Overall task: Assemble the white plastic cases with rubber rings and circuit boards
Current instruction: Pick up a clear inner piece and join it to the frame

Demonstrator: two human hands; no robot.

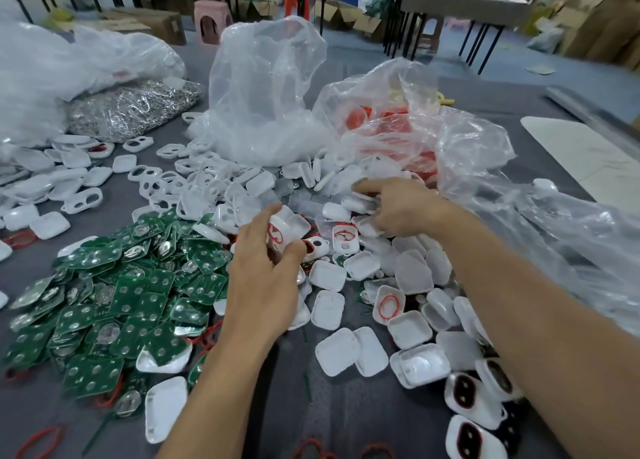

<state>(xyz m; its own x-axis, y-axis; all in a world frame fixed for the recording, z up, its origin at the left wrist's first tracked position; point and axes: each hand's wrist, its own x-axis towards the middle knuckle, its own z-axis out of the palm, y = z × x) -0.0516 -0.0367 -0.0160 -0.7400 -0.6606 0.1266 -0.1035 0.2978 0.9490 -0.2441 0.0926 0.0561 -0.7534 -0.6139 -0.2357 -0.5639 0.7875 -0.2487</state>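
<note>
Here the left hand (263, 285) is raised over the middle of the grey table (346, 413), thumb and fingers curled round a white case (289, 226) that has a red rubber ring (277, 237) seated in it. The right hand (398, 205) reaches further back, its fingers bent down into the heap of white cases (412, 275). They touch the shells there, but I cannot tell whether they grip one. Green circuit boards (138, 296) lie piled just left of the left hand. Behind the heap stands a clear plastic bag (263, 88), with a second bag (398, 126) holding red parts beside it.
</note>
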